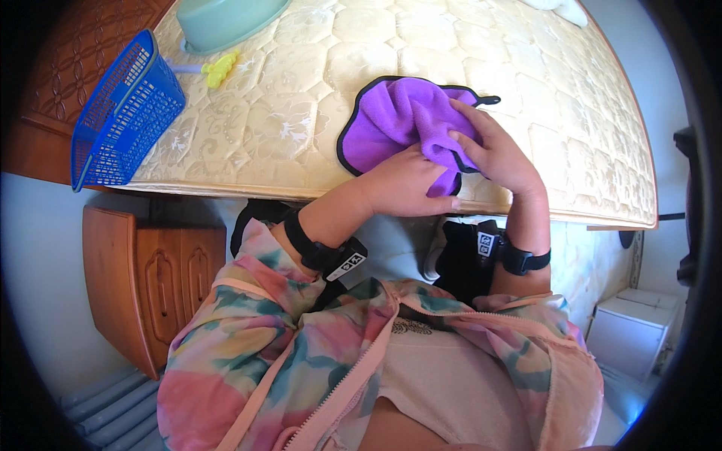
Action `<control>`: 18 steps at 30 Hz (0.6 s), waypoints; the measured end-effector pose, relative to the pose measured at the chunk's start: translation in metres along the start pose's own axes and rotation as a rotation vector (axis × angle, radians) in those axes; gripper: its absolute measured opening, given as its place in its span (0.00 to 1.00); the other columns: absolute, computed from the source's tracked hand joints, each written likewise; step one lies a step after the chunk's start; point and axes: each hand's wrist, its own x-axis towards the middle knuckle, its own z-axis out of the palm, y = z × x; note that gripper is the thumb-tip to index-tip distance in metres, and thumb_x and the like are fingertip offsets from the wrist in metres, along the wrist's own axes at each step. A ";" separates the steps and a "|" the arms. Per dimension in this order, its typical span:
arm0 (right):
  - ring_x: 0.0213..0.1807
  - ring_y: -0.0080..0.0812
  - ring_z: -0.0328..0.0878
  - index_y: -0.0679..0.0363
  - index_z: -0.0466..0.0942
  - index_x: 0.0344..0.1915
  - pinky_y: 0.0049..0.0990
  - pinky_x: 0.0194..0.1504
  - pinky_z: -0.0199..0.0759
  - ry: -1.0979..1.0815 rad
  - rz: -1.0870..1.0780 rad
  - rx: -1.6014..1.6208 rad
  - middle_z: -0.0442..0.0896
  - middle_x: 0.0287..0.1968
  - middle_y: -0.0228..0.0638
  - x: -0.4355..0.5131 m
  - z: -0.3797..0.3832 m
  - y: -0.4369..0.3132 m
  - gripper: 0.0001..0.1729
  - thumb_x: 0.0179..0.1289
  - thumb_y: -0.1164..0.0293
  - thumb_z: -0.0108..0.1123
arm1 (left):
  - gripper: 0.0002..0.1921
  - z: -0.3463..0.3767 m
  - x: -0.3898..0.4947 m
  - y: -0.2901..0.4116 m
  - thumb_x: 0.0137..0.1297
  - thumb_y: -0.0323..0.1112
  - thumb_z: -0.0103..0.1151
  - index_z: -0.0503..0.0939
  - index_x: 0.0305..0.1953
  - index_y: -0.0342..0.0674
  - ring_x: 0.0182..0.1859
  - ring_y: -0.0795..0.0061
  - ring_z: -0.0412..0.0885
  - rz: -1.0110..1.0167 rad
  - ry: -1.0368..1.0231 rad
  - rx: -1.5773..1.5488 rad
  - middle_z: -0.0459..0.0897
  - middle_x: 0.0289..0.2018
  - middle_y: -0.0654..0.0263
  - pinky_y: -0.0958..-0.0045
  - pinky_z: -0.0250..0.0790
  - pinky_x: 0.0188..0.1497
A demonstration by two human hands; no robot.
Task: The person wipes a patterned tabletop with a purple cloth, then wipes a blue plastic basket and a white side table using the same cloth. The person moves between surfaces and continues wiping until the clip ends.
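Observation:
A purple plush cloth with black edging and a black hanging loop lies rumpled near the front edge of a cream quilted mattress. My left hand reaches in from the left; its fingers go under a fold of the cloth and are partly hidden, and its thumb points right at the cloth's front corner. On the cloth's right side rests my right hand, with its fingers spread over the folds and its fingertips pressing on the fabric. Whether either hand grips the cloth is hard to tell.
A blue plastic basket stands tilted at the mattress's left edge. Beside it lies a yellow plastic-headed tool with a pale handle. Behind is a light green plastic basin. A wooden cabinet stands below left, a white box-shaped thing below right.

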 end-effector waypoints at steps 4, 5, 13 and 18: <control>0.65 0.54 0.70 0.63 0.75 0.61 0.38 0.66 0.64 0.144 0.045 -0.230 0.72 0.63 0.58 0.010 0.015 0.005 0.29 0.66 0.57 0.62 | 0.24 0.002 -0.002 -0.007 0.65 0.52 0.58 0.78 0.46 0.32 0.59 0.46 0.72 0.050 0.095 0.182 0.81 0.49 0.50 0.56 0.61 0.66; 0.65 0.54 0.70 0.64 0.76 0.60 0.39 0.66 0.63 0.199 0.048 -0.297 0.73 0.62 0.57 0.013 0.019 0.006 0.29 0.66 0.57 0.62 | 0.24 0.002 -0.002 -0.010 0.64 0.51 0.58 0.78 0.46 0.32 0.59 0.47 0.72 0.058 0.128 0.222 0.81 0.49 0.51 0.57 0.61 0.66; 0.66 0.53 0.68 0.64 0.75 0.60 0.39 0.67 0.63 0.279 -0.079 -0.273 0.71 0.65 0.54 0.022 0.035 -0.004 0.28 0.66 0.58 0.61 | 0.23 -0.021 -0.007 -0.036 0.63 0.44 0.59 0.79 0.55 0.37 0.60 0.53 0.71 -0.302 0.284 0.411 0.77 0.57 0.51 0.60 0.63 0.66; 0.66 0.51 0.68 0.63 0.72 0.63 0.38 0.68 0.63 0.160 -0.111 -0.232 0.70 0.66 0.52 0.018 0.040 -0.013 0.30 0.67 0.57 0.61 | 0.29 -0.040 -0.024 -0.074 0.68 0.46 0.52 0.69 0.66 0.38 0.69 0.42 0.61 -0.588 0.360 0.577 0.65 0.67 0.42 0.56 0.50 0.74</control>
